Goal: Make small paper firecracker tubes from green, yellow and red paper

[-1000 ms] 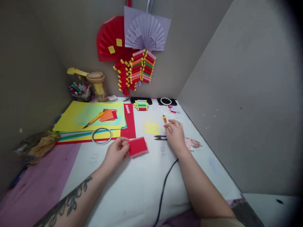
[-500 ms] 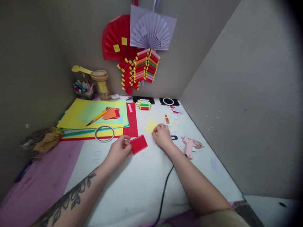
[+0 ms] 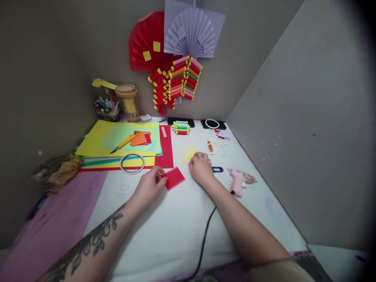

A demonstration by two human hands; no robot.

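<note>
A small red paper rectangle point(image 3: 174, 178) is pinched at its left end between the thumb and fingers of my left hand point(image 3: 152, 182). Just right of the paper, my right hand point(image 3: 200, 168) rests on the table with its fingers bent down at thin yellow strips point(image 3: 188, 153). Its fingertips are hidden, so whether it grips a strip does not show. A dark blue object point(image 3: 217, 169) pokes out beside that hand. Farther right lies a pink glue gun point(image 3: 238, 181). An orange roll with a yellow band point(image 3: 210, 146) sits behind the right hand.
Stacked coloured sheets point(image 3: 91, 143) hold a yellow cutter point(image 3: 125, 141) at the left, with a tape ring point(image 3: 132, 163) at their front edge. Finished small rolls point(image 3: 181, 127) lie at the back. A black cable point(image 3: 204, 239) crosses the front. Paper fans point(image 3: 189, 33) hang on the wall.
The view has shifted slightly, moving the scene a little to the right. Both hands keep nearly the same places; the left hand still pinches the red paper.
</note>
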